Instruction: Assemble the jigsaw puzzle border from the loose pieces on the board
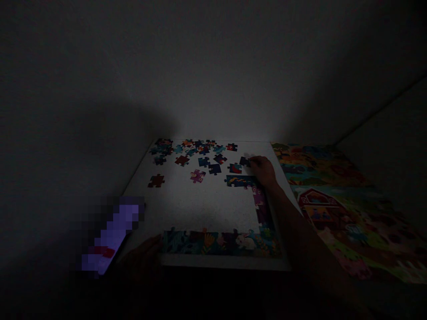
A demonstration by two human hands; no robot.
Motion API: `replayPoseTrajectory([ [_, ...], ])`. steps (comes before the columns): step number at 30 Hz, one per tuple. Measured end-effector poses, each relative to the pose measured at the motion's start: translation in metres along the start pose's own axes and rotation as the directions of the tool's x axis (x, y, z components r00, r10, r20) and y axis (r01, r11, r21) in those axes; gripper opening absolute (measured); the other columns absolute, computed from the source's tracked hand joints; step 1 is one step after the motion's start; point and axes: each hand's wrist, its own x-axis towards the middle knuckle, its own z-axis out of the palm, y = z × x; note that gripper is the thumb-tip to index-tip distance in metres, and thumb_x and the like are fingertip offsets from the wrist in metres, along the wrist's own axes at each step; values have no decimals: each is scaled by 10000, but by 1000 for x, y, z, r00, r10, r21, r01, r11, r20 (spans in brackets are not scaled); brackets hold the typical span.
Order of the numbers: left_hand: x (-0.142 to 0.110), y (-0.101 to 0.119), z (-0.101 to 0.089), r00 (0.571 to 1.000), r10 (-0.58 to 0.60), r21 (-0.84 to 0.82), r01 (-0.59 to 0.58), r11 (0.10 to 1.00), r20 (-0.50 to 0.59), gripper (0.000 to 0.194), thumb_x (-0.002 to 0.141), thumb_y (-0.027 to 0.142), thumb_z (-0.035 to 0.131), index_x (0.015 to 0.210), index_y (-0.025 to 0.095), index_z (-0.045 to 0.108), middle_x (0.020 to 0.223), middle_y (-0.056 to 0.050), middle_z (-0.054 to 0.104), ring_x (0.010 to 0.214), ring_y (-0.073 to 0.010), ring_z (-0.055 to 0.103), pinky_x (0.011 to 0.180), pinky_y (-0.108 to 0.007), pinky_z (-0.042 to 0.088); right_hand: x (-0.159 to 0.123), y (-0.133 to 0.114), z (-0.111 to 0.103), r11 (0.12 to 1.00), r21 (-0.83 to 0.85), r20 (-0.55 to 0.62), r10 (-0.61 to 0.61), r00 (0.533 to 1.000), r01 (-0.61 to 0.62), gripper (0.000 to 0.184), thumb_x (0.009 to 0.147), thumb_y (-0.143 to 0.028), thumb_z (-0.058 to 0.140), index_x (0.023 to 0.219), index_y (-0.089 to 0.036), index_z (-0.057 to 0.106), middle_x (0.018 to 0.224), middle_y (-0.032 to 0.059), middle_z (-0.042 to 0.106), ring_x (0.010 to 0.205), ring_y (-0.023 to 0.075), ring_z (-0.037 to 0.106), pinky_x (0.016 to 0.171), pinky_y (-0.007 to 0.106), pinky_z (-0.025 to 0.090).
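The scene is dim. My right hand (263, 171) reaches across a white puzzle board (203, 209), its fingertips pinching a dark jigsaw piece (245, 162). Joined pieces form a colourful border along the board's near side (216, 243) and up its right side (262, 206), with a shorter joined strip (240, 181) at the top of that side. Several loose pieces (196, 155) lie scattered toward the far edge. My left hand (142, 255), deep in shadow, rests at the board's near left corner and seems to hold nothing.
A large illustrated farm picture with a red barn (320, 209) lies to the right of the board. A blurred, pixelated purple object (111, 235) lies to the left. A grey wall rises behind the board.
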Motion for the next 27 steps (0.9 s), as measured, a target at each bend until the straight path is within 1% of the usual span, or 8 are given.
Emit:
replayPoseTrajectory([
  [5,-5,-1,-4,987,-112,-71,121,990,120,377,876,254,465,1230,285,592,1109,-53,723,971,-265,692,802,-415,536,0,-2,-1,999,-16,18,-35,999,36,330,816,-302,507,1018,-159,725,1024,141,698,989,286,624,941,433,468],
  [9,-4,2,-7,991,-99,-68,106,992,96,362,898,274,457,1234,280,593,1098,-63,718,953,-269,686,773,-415,518,1,-3,-2,999,-36,16,-21,1000,22,335,815,-266,491,1030,-155,723,1024,143,693,980,284,621,934,429,467],
  [13,-3,1,-10,986,-94,-118,111,987,137,433,892,289,482,1319,307,547,1179,-59,699,1028,-279,673,824,-438,527,2,-1,-1,998,-64,23,-13,1000,14,353,832,-231,463,1062,-148,718,1039,147,690,992,285,614,935,428,462],
  [15,-5,-3,-9,989,-92,-138,109,984,119,434,891,300,481,1318,314,556,1177,-54,703,1015,-288,677,816,-450,534,2,1,1,998,-69,19,-13,1000,14,350,844,-218,456,1072,-158,714,1065,140,689,1017,278,609,956,422,455],
  [18,-7,-11,-3,994,-38,-157,54,986,107,400,890,324,501,1279,304,592,1156,-50,717,985,-292,687,808,-442,534,4,3,2,999,-52,1,-2,1000,2,341,862,-213,450,1079,-156,707,1097,139,686,1048,266,606,983,409,447],
  [21,-6,-17,6,998,6,-177,4,984,58,342,905,353,492,1211,287,631,1102,-46,737,925,-265,698,765,-395,531,5,5,3,999,-26,-14,18,1000,-18,345,878,-225,437,1085,-143,700,1112,147,686,1056,262,611,990,408,448],
  [23,-5,-17,11,1000,22,-163,-22,986,-2,308,921,357,462,1146,271,654,1050,-48,746,869,-245,702,716,-366,524,6,6,3,1000,-3,-23,28,999,-28,345,877,-229,439,1082,-136,700,1125,151,687,1069,264,614,1000,415,446],
  [27,-5,-10,17,998,-24,-111,18,994,-50,284,921,318,444,1096,245,654,1041,-61,744,899,-250,704,756,-377,530,7,7,2,998,54,-26,35,999,-33,341,862,-249,460,1074,-138,702,1137,147,690,1084,266,618,1009,426,446],
])
